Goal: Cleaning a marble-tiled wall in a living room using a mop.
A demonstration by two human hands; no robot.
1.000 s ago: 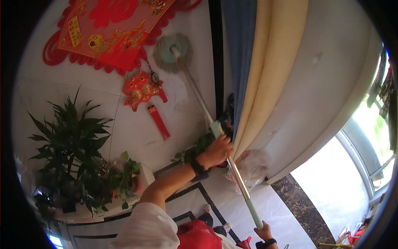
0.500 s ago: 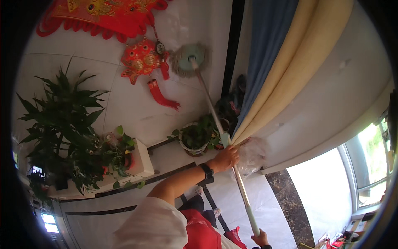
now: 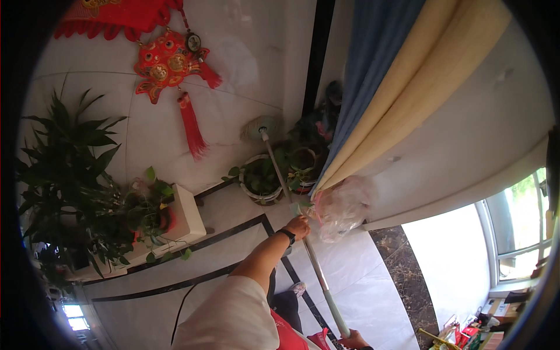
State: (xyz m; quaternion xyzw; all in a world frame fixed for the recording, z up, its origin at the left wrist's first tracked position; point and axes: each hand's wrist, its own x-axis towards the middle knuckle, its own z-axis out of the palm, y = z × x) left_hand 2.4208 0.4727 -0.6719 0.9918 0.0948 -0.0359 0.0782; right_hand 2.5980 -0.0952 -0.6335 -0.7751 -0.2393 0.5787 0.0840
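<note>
A long-handled mop with a round head [image 3: 261,128] rests against the white tiled wall [image 3: 233,111], just above a potted plant. Its metal pole [image 3: 315,265] slants from there down to the lower right. My left hand [image 3: 299,226], below a black wristband, is closed around the pole near its pale green joint. Lower down, my right hand [image 3: 353,339] grips the green end of the handle, partly cut off by the picture's edge. A red fish-shaped hanging ornament [image 3: 169,65] with a tassel [image 3: 191,128] hangs left of the mop head.
Potted plants [image 3: 261,178] stand at the wall's foot under the pole. A leafy plant [image 3: 64,169] and white planter box [image 3: 185,216] are on the left. Blue and cream curtains [image 3: 402,76] hang on the right, beside a clear plastic bag [image 3: 344,210].
The mop head has come down the wall, from beside the fish ornament to just above the pots. Both hands have shifted left with the pole, and the view has moved slightly.
</note>
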